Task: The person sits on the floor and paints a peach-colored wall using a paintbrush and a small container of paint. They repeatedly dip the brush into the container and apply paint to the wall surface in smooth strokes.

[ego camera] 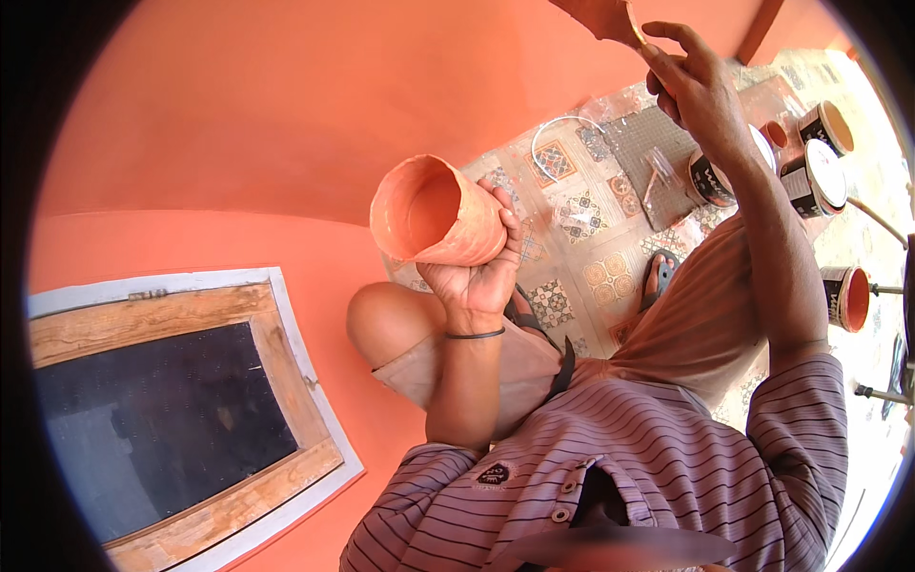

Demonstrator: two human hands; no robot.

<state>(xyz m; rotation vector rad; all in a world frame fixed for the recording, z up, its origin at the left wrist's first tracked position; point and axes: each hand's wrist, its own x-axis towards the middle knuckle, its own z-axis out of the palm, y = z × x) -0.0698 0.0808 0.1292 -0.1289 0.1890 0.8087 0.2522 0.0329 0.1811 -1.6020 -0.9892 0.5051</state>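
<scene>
My left hand (475, 282) is wrapped around the lower part of an orange-coated cup (479, 225), tilted so its mouth faces up and left. Orange paint coats its inner wall, and how much lies inside I cannot tell. Up at the top of the view, my right hand (697, 82) grips the handle of a paintbrush (607, 21). The brush head is covered in orange paint and partly cut off by the frame edge. Behind it stretches an orange painted wall (286, 107); whether the bristles touch it I cannot tell.
A wood-framed window (164, 422) with a pale outer border is at lower left. Several paint buckets (815, 179) stand on the right, some lidded. A grey mat (643, 157) and a white bucket handle (540, 143) lie on the patterned tile floor (565, 250).
</scene>
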